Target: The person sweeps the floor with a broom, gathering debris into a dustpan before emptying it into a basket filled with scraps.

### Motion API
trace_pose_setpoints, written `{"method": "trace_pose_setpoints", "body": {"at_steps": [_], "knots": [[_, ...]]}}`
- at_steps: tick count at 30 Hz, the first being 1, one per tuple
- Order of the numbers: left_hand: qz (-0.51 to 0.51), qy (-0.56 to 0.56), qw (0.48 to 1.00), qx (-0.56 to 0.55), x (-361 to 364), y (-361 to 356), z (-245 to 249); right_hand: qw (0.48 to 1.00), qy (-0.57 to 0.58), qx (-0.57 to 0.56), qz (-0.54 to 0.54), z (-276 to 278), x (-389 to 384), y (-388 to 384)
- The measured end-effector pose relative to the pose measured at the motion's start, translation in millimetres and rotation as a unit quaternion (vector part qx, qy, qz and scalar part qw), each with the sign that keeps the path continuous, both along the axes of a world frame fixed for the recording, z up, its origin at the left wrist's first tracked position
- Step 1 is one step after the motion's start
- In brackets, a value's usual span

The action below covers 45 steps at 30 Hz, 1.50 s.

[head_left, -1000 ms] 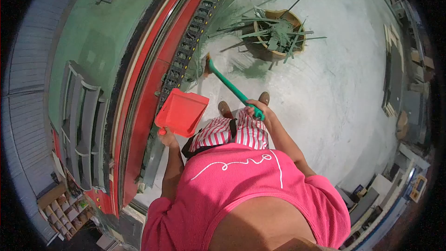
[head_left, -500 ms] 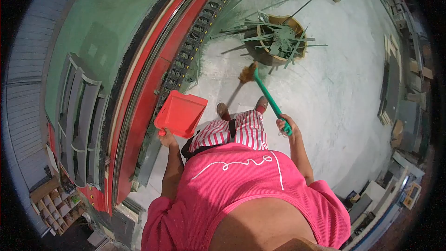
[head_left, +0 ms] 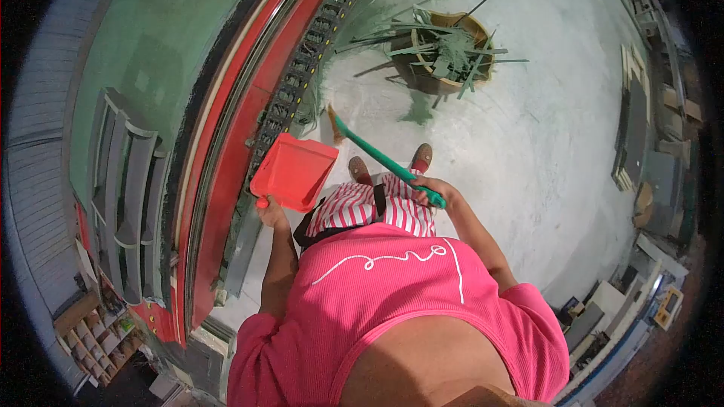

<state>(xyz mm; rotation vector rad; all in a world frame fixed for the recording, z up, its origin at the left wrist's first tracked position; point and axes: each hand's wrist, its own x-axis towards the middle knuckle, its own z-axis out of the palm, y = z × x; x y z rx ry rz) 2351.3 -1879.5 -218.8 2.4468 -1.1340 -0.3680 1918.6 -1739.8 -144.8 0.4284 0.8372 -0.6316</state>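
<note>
My left hand (head_left: pixel 271 212) is closed around the handle of a red dustpan (head_left: pixel 298 173), which hangs above the floor beside the red machine edge, its tray seen from above. In my right hand (head_left: pixel 430 188) is the grip end of a hand broom (head_left: pixel 379 155) with a long green handle. Its brown bristles (head_left: pixel 334 124) point left, beyond the dustpan's far right corner. A patch of green dust (head_left: pixel 417 108) lies on the floor between my feet and a yellowish tub (head_left: pixel 487 29). Thin green strips (head_left: pixel 455 51) fill the tub and stick out over its rim.
A long red machine (head_left: pixel 219 173) with a black cable chain (head_left: pixel 302 68) and a green top runs along the left. Grey panels (head_left: pixel 635 128) lean at the right. Shelving, boards and boxes line the right edge. Green dust and strips lie beside the machine.
My right hand has swung the broom left, from near the tub toward the dustpan and machine. The green dust patch now shows where the bristles were. My left hand still holds the dustpan.
</note>
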Motion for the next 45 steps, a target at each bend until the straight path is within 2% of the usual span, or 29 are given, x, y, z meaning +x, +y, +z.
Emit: {"method": "trace_pose_setpoints", "body": {"at_steps": [2, 3, 5, 6, 8, 10, 12, 13, 15, 17, 18, 19, 20, 21, 23, 27, 29, 30, 31, 32, 33, 34, 35, 38, 40, 45], "knots": [[-0.007, 0.17, 0.972, -0.162, 3, -3, -17, 1.0, 0.004, -0.017, 0.006, -15, 5, -10], [-0.006, 0.168, 0.972, -0.163, 6, -4, -19, 0.999, 0.011, -0.032, 0.011, -21, 8, -13], [0.004, 0.063, 0.996, -0.067, 8, -4, -16, 0.999, 0.0, -0.042, -0.007, -31, -5, -3], [0.006, 0.062, 0.996, -0.067, 11, -4, -18, 0.999, 0.023, -0.04, -0.001, -35, -16, 3], [-0.034, 0.19, 0.969, -0.156, 23, 0, -39, 0.998, 0.047, -0.037, 0.006, -27, -37, 15], [-0.011, 0.217, 0.966, -0.139, 25, 4, -34, 0.998, 0.045, -0.043, -0.02, -8, -60, 27], [0.012, 0.243, 0.962, -0.122, 21, 10, -21, 0.997, 0.052, -0.006, -0.059, -20, -88, 52], [-0.01, 0.274, 0.949, -0.156, 19, 15, -17, 0.994, 0.077, 0.026, -0.076, -16, -96, 59], [-0.031, 0.305, 0.933, -0.191, 19, 20, -19, 0.991, 0.108, 0.02, -0.078, -1, -100, 68], [0.022, 0.215, 0.966, -0.144, 23, 22, -25, 0.987, 0.138, 0.013, -0.078, 13, -98, 70], [0.025, 0.214, 0.966, -0.145, 23, 24, -23, 0.988, 0.128, 0.014, -0.091, 18, -95, 71], [0.036, 0.079, 0.993, -0.076, 18, 25, -10, 0.987, 0.118, 0.016, -0.104, 23, -93, 69], [0.045, -0.056, 0.997, -0.006, 16, 25, -6, 0.988, 0.114, 0.017, -0.099, 27, -86, 62], [0.045, -0.056, 0.997, -0.007, 13, 26, -2, 0.988, 0.114, 0.016, -0.099, 26, -78, 54], [0.046, 0.013, 0.998, -0.043, 11, 30, 0, 0.992, 0.029, -0.034, -0.12, 18, -62, 30], [0.059, -0.038, 0.997, 0.032, 8, 25, 12, 0.979, -0.129, -0.057, -0.146, -41, -28, -44], [0.076, -0.046, 0.996, 0.016, -14, 22, 41, 0.971, -0.21, -0.047, -0.105, -24, -14, -99], [0.074, -0.05, 0.996, 0.013, -4, 22, 25, 0.967, -0.219, -0.017, -0.126, -39, -7, -120], [0.076, 0.11, 0.986, -0.099, 16, 26, -9, 0.962, -0.227, 0.013, -0.147, -53, -3, -137], [0.074, 0.266, 0.939, -0.206, 27, 24, -25, 0.961, -0.232, 0.009, -0.15, -56, -3, -152], [0.069, 0.263, 0.939, -0.208, 15, 20, -5, 0.96, -0.231, 0.008, -0.16, -58, -3, -165], [0.063, 0.123, 0.984, -0.111, -9, 18, 32, 0.958, -0.23, 0.007, -0.171, -62, -4, -174], [0.057, -0.023, 0.998, -0.011, -25, 15, 57, 0.956, -0.234, 0.005, -0.175, -68, -9, -177], [0.058, -0.085, 0.994, -0.044, -9, 15, 26, 0.9, -0.288, -0.006, -0.328, -87, -40, -164], [0.05, -0.079, 0.995, -0.046, 3, 17, 11, 0.87, -0.294, -0.01, -0.396, -95, -68, -138], [-0.001, -0.011, 0.999, -0.041, -12, 11, 36, 0.839, -0.262, -0.031, -0.477, -100, -110, -72]]}}
